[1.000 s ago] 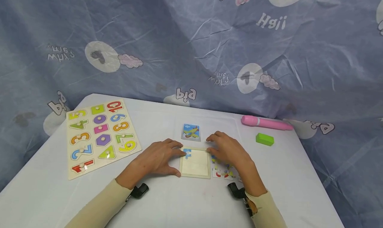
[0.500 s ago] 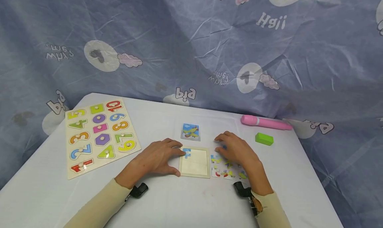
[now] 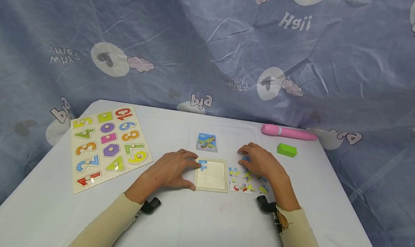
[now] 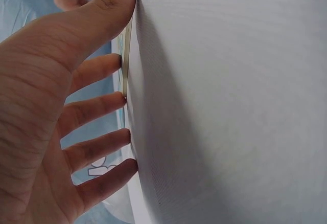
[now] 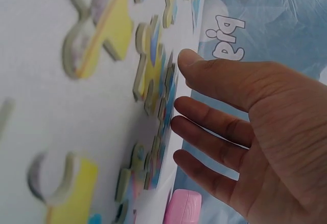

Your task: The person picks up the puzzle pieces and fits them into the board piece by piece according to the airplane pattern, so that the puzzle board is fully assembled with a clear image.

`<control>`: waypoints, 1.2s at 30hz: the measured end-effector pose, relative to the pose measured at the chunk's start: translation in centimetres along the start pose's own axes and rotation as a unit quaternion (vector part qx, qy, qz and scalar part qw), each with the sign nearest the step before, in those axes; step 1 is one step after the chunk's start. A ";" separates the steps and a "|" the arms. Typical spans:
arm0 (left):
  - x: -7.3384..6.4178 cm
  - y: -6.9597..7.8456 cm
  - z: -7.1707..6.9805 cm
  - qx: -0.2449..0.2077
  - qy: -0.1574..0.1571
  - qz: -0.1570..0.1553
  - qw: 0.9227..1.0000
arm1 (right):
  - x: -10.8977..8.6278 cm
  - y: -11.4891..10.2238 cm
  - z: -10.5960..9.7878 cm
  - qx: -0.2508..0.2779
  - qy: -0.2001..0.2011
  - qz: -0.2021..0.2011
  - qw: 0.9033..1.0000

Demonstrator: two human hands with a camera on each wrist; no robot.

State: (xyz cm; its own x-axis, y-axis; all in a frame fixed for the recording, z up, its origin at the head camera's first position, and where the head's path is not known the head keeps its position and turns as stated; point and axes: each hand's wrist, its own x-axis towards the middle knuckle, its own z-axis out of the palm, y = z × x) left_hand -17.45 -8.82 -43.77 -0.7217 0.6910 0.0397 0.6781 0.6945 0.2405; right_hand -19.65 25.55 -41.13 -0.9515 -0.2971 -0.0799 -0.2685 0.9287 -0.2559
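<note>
My left hand [image 3: 172, 169] rests at the left side of a shallow wooden puzzle tray [image 3: 210, 190], fingers spread, fingertips and thumb along its edge. In the tray's upper left corner lies a blue jigsaw piece [image 3: 203, 163]. To the right, my right hand [image 3: 260, 160] hovers over the far part of a group of loose jigsaw pieces [image 3: 248, 188], partly covering them. Its fingers are slightly bent and apart; in the right wrist view nothing sits between the thumb and fingers [image 5: 209, 137]. Behind the tray lies an airplane picture card [image 3: 206, 142].
A wooden number-and-shape board [image 3: 110, 149] with knobbed pieces lies at the left. At the back right are a pink pen-shaped object [image 3: 288, 132] and a green block [image 3: 286, 150]. A printed blue cloth [image 3: 207, 52] hangs behind the white table [image 3: 207, 218].
My right hand has moved right, from the tray's right edge to above the loose pieces, uncovering more of them. The left hand has stayed at the tray.
</note>
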 end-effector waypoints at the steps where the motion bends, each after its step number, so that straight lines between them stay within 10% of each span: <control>1: 0.0 0.0 0.0 0.000 0.000 0.000 1.000 | 0.0 0.0 0.0 0.001 -0.001 0.001 1.000; 36: -0.1 0.0 -0.1 -0.007 0.005 0.002 1.000 | -0.7 2.4 -0.7 0.038 -0.016 -0.040 0.998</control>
State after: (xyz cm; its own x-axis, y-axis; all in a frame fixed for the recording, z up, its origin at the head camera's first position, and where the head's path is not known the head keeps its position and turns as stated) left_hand -17.38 -8.85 -43.69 -0.7203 0.6918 0.0511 0.6794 0.6887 0.2530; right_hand -19.76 28.10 -41.03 -0.9220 -0.3774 -0.0867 -0.3296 0.8825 -0.3356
